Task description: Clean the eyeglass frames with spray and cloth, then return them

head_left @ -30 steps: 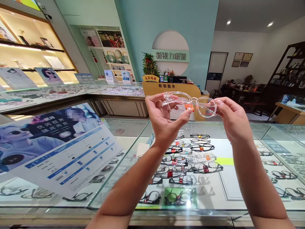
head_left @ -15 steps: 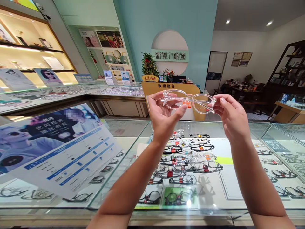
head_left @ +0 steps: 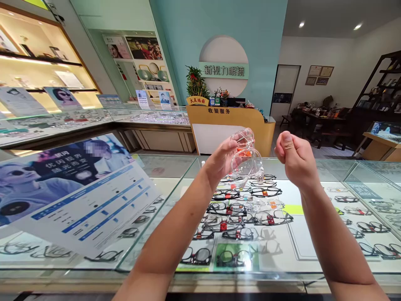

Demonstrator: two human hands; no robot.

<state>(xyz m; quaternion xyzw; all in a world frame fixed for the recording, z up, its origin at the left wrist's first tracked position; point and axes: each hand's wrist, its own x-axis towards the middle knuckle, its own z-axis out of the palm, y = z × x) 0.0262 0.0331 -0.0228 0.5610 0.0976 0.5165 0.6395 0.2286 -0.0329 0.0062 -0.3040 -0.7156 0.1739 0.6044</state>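
Note:
My left hand (head_left: 223, 156) is closed on a pair of clear-framed eyeglasses (head_left: 247, 161), held in the air above the glass counter. The glasses are turned on end, one round lens above the other, with an orange tag near the middle. To the right, apart from the glasses, my right hand (head_left: 293, 156) is curled into a fist with the thumb on top; nothing shows in it. Below both hands, several dark-framed eyeglasses (head_left: 266, 192) with red and orange tags lie in rows inside the glass display case (head_left: 282, 251).
A printed leaflet (head_left: 103, 200) stands at the left on the counter. Another glass showcase (head_left: 150, 121) runs along the back left. Behind my hands is a yellow cash desk (head_left: 225, 119) with a plant (head_left: 196, 83). More frames (head_left: 372, 227) lie in the case at the right.
My right hand has let go of the clear glasses and closed into a fist. My left hand has turned the glasses from level to on end, slightly lower.

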